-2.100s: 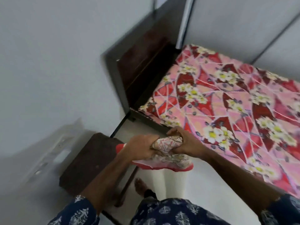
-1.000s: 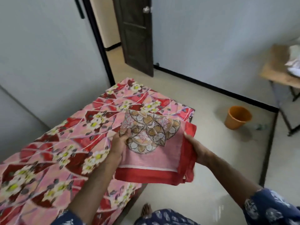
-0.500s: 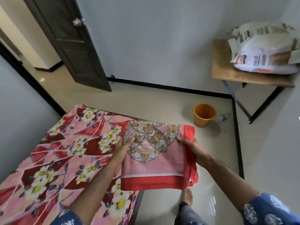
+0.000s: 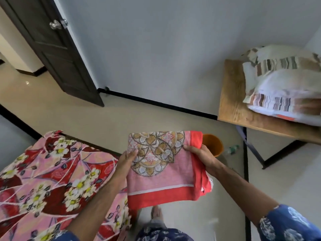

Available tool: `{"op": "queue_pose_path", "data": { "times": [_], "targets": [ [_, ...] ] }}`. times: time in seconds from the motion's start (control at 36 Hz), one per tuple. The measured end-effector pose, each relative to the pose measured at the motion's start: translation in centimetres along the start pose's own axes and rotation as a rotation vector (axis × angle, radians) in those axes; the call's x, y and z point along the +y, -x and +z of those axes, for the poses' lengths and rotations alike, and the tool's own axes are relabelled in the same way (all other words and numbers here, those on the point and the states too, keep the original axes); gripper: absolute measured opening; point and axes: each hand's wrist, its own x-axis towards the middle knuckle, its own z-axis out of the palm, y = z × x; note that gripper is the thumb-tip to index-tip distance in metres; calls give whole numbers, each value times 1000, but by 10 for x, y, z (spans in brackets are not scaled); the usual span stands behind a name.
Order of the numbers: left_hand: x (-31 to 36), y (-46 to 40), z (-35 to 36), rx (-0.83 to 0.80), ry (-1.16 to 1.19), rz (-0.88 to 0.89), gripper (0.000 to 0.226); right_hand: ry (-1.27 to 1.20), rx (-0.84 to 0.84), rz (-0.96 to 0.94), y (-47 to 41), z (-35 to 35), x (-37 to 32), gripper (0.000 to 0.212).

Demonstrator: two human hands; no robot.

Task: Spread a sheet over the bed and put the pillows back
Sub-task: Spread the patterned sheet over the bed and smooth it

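Note:
A folded pink sheet (image 4: 163, 178) with a red border and a gold and white medallion print hangs between my hands, in front of me beside the bed's corner. My left hand (image 4: 127, 160) pinches its left edge, thumb on top. Its right edge is gripped by my right hand (image 4: 199, 156) near the red border. The bed (image 4: 52, 185) at lower left carries a pink and red floral cover. Two pillows (image 4: 284, 87) in white and brown striped cases lie stacked on a wooden table (image 4: 232, 101) at the right.
An orange bucket (image 4: 212, 145) stands on the tiled floor just behind the sheet, with a small bottle (image 4: 231, 149) lying next to it. A dark door (image 4: 52, 46) stands open at the upper left. My bare foot (image 4: 156, 213) is on the floor below the sheet.
I have turned from the bed's head end toward the room. The sheet, bunched in both hands at first, is now held flat and has shifted right, off the bed's corner.

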Motion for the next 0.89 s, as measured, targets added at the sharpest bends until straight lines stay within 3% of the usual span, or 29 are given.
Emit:
{"op": "queue_pose_path", "data": {
  "times": [0.22, 0.47, 0.69, 0.89],
  "targets": [
    [35, -139, 17, 78, 104, 6, 49, 92, -41, 1, -154, 1, -66, 39],
    [109, -283, 11, 115, 170, -17, 36, 169, -154, 27, -324, 32, -161, 35],
    [156, -381, -6, 223, 200, -6, 38, 207, -264, 48, -451, 68, -220, 37],
    [176, -446, -27, 429, 313, -29, 42, 319, -464, 60, -569, 124, -266, 41]
  ]
}}
